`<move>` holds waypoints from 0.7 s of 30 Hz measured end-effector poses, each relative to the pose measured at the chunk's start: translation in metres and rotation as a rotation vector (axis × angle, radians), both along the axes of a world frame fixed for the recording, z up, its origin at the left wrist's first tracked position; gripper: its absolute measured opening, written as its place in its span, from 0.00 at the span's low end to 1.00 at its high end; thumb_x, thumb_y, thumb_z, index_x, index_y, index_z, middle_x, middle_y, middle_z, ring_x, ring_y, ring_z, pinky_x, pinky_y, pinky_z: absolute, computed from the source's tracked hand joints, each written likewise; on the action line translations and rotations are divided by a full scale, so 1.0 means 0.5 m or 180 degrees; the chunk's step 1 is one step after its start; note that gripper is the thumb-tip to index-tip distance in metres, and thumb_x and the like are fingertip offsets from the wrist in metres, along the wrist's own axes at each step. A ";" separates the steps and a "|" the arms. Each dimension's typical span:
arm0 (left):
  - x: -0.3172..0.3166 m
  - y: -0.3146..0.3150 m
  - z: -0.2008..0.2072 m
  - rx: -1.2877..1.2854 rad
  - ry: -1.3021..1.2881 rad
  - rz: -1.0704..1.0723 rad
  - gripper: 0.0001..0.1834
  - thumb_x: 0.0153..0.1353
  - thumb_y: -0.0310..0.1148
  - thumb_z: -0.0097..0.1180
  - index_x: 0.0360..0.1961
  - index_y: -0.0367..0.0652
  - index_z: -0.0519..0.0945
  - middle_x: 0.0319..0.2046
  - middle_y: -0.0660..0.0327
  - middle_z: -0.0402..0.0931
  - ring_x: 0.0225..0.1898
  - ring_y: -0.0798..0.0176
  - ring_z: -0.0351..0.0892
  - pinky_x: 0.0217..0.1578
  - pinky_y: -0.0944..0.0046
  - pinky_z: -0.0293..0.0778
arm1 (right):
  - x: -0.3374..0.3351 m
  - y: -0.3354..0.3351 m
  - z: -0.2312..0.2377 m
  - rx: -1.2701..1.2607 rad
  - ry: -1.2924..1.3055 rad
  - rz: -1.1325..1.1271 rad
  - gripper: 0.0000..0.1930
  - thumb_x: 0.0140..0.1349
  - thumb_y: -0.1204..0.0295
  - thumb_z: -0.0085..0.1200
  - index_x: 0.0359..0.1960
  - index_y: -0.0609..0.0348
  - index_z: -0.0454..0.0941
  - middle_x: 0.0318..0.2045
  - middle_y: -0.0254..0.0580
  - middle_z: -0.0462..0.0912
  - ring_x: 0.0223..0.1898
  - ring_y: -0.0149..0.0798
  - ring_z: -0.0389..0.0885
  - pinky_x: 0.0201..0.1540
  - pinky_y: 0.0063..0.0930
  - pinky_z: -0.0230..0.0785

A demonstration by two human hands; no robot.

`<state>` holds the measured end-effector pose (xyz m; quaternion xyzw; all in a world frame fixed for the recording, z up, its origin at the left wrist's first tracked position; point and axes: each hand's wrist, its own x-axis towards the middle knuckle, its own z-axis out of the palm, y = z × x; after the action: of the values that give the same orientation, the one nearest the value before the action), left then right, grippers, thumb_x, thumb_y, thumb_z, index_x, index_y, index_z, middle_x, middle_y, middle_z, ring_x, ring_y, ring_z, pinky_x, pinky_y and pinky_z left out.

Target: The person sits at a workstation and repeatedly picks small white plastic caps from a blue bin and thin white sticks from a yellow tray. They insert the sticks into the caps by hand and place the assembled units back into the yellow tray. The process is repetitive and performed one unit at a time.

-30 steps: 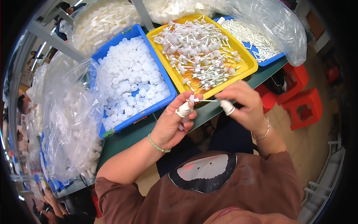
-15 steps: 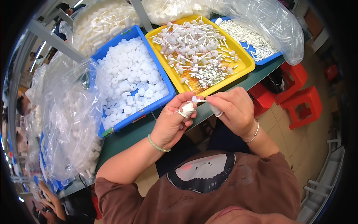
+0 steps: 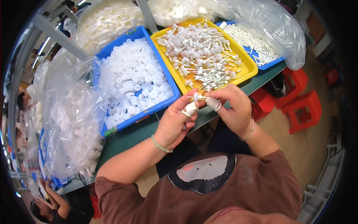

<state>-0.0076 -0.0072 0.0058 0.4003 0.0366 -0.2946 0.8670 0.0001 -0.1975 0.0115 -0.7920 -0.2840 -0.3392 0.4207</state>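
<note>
Item: white disc (image 3: pixel 195 97) on thin stem (image 3: pixel 202 98).
I saw left fingers (image 3: pixel 184 100) pinching at the disc, right fingers (image 3: pixel 225 92) pinching the stem, its right end hidden.

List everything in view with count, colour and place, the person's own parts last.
Yellow tray: one, yellow, top centre
Assembled pieces: many, white with orange strands, in it
Large blue tray: one, blue, left of the yellow one
Discs: many, translucent white, in it
Smaller blue tray: one, blue, upper right
Rods: many, white, in it
Clear bags: several, clear, left and top
Table: one, green, under the trays
Stools: at least two, red, right
Co-workers: several, partly visible, left edge
Held part: one, white, between both hands' fingers
Left hand, right hand: white-wrapped thumbs, centre
</note>
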 end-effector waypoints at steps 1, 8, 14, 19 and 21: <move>-0.005 -0.002 -0.006 0.0063 -0.0146 -0.0060 0.25 0.65 0.30 0.50 0.64 0.44 0.64 0.46 0.61 0.74 0.27 0.79 0.64 0.23 0.80 0.61 | 0.021 -0.008 0.004 0.0016 -0.0026 -0.0070 0.14 0.47 0.80 0.63 0.37 0.54 0.78 0.25 0.37 0.78 0.23 0.39 0.74 0.26 0.30 0.66; 0.006 0.006 -0.002 -0.0673 0.0261 -0.0275 0.24 0.66 0.34 0.40 0.62 0.37 0.63 0.51 0.55 0.70 0.26 0.76 0.63 0.23 0.79 0.62 | 0.246 -0.063 0.107 -0.0364 -0.0193 -0.0670 0.10 0.57 0.74 0.56 0.40 0.59 0.80 0.31 0.39 0.79 0.31 0.34 0.74 0.36 0.26 0.68; 0.008 0.015 -0.005 -0.0474 0.0041 -0.0677 0.21 0.65 0.29 0.38 0.59 0.37 0.67 0.52 0.52 0.71 0.29 0.75 0.66 0.24 0.78 0.64 | 0.175 -0.117 0.076 -0.0940 0.0904 0.0066 0.09 0.57 0.74 0.56 0.39 0.59 0.80 0.34 0.41 0.81 0.34 0.38 0.78 0.40 0.29 0.70; -0.003 -0.004 0.019 -0.0112 0.0296 -0.0362 0.20 0.67 0.30 0.44 0.59 0.38 0.68 0.48 0.55 0.73 0.29 0.76 0.67 0.23 0.79 0.63 | 0.146 -0.117 0.070 -0.1684 0.1074 0.0540 0.11 0.52 0.77 0.59 0.39 0.58 0.80 0.36 0.40 0.81 0.40 0.42 0.77 0.45 0.32 0.69; -0.003 -0.003 0.017 -0.0140 0.0238 -0.0385 0.20 0.68 0.31 0.46 0.59 0.40 0.68 0.46 0.57 0.74 0.28 0.77 0.66 0.21 0.80 0.62 | 0.149 -0.110 0.066 -0.1926 0.0941 0.0584 0.12 0.47 0.78 0.57 0.37 0.56 0.81 0.34 0.42 0.80 0.42 0.48 0.75 0.48 0.37 0.67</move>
<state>-0.0093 -0.0088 0.0142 0.3713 0.0382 -0.3620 0.8542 0.0747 -0.2526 0.0447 -0.8926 -0.3777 -0.0821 0.2322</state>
